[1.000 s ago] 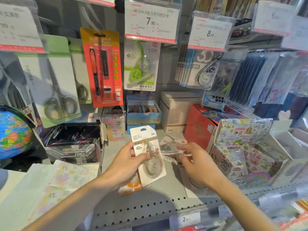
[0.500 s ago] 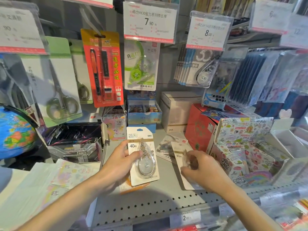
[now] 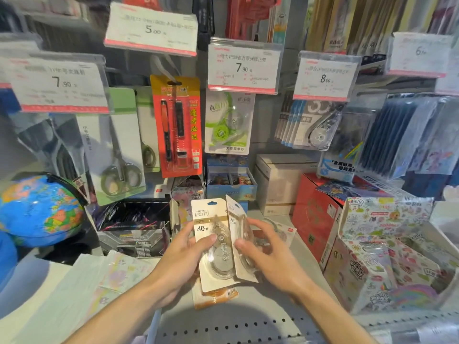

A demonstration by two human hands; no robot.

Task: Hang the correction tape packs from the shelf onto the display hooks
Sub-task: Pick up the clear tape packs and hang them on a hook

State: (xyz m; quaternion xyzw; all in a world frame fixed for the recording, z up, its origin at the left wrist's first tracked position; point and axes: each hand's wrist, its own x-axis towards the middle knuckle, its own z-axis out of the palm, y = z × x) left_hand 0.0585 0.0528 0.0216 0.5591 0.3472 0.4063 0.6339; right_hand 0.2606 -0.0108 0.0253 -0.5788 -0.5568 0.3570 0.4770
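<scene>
Gripping 40m correction tape pack (image 3: 213,247) in left hand (image 3: 182,259), orange pack (image 3: 216,295) stacked behind; right hand (image 3: 269,259) pinches second 40m pack (image 3: 242,239). All held above front edge of shelf (image 3: 248,324). Risk: loose stack fans, orange pack slips out while threading hang holes onto hook.

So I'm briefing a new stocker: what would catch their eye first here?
Front and centre, the left hand and right hand hold two white 40m correction tape packs together above the grey shelf. Behind hangs a bright red pen pack, and a blue globe sits far left.
</scene>
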